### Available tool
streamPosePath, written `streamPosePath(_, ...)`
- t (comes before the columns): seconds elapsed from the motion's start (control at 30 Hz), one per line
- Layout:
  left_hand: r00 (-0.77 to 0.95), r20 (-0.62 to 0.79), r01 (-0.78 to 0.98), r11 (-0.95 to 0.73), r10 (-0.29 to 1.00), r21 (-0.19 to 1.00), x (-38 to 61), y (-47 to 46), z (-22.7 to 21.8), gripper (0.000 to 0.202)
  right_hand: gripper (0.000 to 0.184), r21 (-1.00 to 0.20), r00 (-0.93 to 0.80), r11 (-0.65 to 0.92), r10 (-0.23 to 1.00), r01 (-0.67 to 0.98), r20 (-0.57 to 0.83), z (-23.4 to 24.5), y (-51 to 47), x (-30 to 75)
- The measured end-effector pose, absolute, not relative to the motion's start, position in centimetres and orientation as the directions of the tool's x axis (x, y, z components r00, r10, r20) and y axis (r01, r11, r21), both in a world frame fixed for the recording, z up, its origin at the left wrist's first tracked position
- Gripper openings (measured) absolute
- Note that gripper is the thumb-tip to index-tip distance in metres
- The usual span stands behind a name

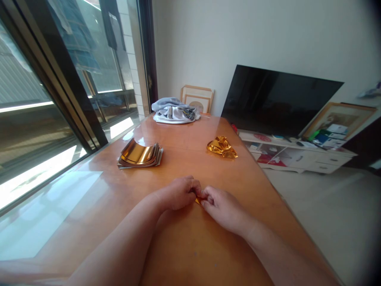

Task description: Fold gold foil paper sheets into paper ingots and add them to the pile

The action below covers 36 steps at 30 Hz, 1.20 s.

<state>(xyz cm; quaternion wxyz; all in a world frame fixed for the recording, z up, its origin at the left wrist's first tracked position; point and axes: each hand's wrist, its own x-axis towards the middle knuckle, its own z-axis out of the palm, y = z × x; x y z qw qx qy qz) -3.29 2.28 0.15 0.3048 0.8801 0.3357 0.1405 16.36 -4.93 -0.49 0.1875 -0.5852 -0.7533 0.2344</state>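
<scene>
The left hand (pixel 178 193) and right hand (pixel 222 209) meet over the wooden counter (pixel 184 159), their fingers (pixel 208 194) closed, pinching a small gold foil piece (pixel 197 201) between them. Farther on lie a stack of gold foil sheets (pixel 139 155) to the left, a crumpled gold foil wad (pixel 222 147) to the right, and a bunched grey cloth (pixel 174 112) at the far end.

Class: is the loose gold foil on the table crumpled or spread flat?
Crumpled: the foil lies in a creased, bunched heap, not a flat sheet.
</scene>
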Motion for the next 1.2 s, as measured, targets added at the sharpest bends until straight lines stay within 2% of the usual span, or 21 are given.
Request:
streamPosePath(0.17, 0.736, 0.079, 0.538, -0.651, 0.673, 0.536, -2.8, 2.0, 0.0, 0.023, 0.006, -0.594, -0.239, 0.187, 0.971, 0.782, -0.010, -0.5, -4.7, 16.4)
streamPosePath(0.27, 0.699, 0.094, 0.592, -0.648, 0.709, 0.480, -2.4, 1.6, 0.0, 0.017, 0.006, -0.693, -0.245, 0.146, 0.968, 0.706, -0.045, -0.5, -4.4, 16.9)
streamPosePath(0.37, 0.667, 0.088, 0.644, -0.632, 0.740, 0.432, -2.0, 1.1, 0.2, 0.015, 0.010, -0.781, -0.179, 0.058, 0.981, 0.622, -0.070, 0.2, -3.8, 18.4)
streamPosePath(0.43, 0.651, 0.086, 0.668, -0.624, 0.754, 0.405, -1.9, 0.9, 0.4, 0.013, 0.008, -0.746, -0.107, 0.041, 0.993, 0.665, -0.041, 0.9, -3.5, 19.9)
streamPosePath(0.53, 0.639, 0.087, 0.685, -0.616, 0.765, 0.388, -1.7, 0.6, 0.5, 0.012, 0.008, -0.624, -0.073, 0.012, 0.995, 0.781, -0.072, 1.7, -3.1, 22.2)
streamPosePath(0.63, 0.629, 0.088, 0.696, -0.609, 0.773, 0.381, -1.5, 0.4, 0.5, 0.010, 0.006, -0.529, -0.135, 0.032, 0.978, 0.848, -0.157, 1.8, -3.2, 23.7)
streamPosePath(0.7, 0.621, 0.089, 0.702, -0.602, 0.779, 0.381, -1.5, 0.3, 0.5, 0.009, 0.004, -0.526, -0.201, 0.052, 0.952, 0.849, -0.230, 1.6, -3.3, 24.0)
streamPosePath(0.77, 0.616, 0.092, 0.703, -0.599, 0.782, 0.383, -1.4, 0.3, 0.4, 0.010, 0.004, -0.557, -0.244, 0.054, 0.931, 0.829, -0.272, 1.4, -3.4, 23.6)
streamPosePath(0.97, 0.620, 0.104, 0.699, -0.607, 0.778, 0.378, -1.4, 0.2, 0.3, 0.013, 0.019, -0.699, -0.320, 0.009, 0.893, 0.715, -0.316, 1.7, -3.1, 22.3)
streamPosePath(1.2, 0.635, 0.105, 0.689, -0.622, 0.766, 0.372, -1.3, 0.3, 0.3, 0.012, 0.020, -0.777, -0.288, -0.069, 0.905, 0.626, -0.313, 1.5, -3.1, 21.4)
